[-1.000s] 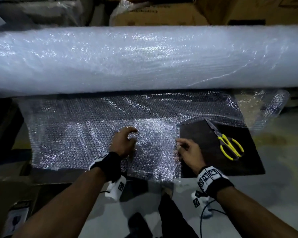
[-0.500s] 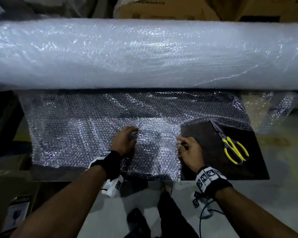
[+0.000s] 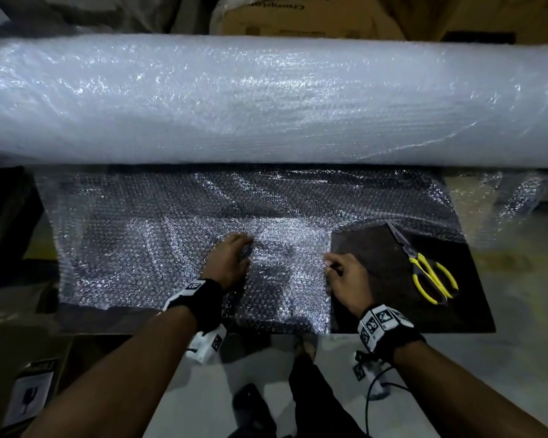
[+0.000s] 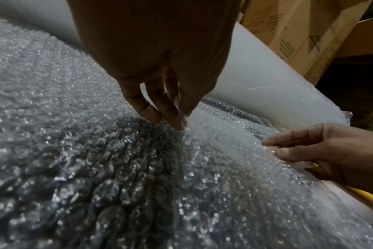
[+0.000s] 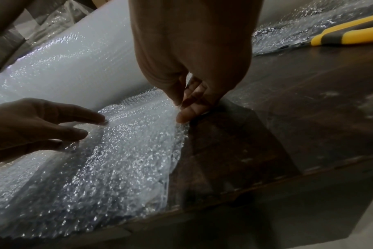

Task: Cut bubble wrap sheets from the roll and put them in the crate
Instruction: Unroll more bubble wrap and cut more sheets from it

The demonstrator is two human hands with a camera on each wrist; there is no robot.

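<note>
Cardboard boxes [image 3: 298, 17] stack behind the long white bubble wrap roll [image 3: 266, 99] I see lying across a dark wooden tabletop [image 3: 393, 279]. From it a clear bubble wrap sheet [image 3: 140, 248] spreads toward me. My left hand [image 3: 228, 260] presses curled fingers into the sheet; my right hand [image 3: 345, 276] pinches its cut edge. Yellow-handled scissors [image 3: 431, 273] lie just right, untouched.
</note>
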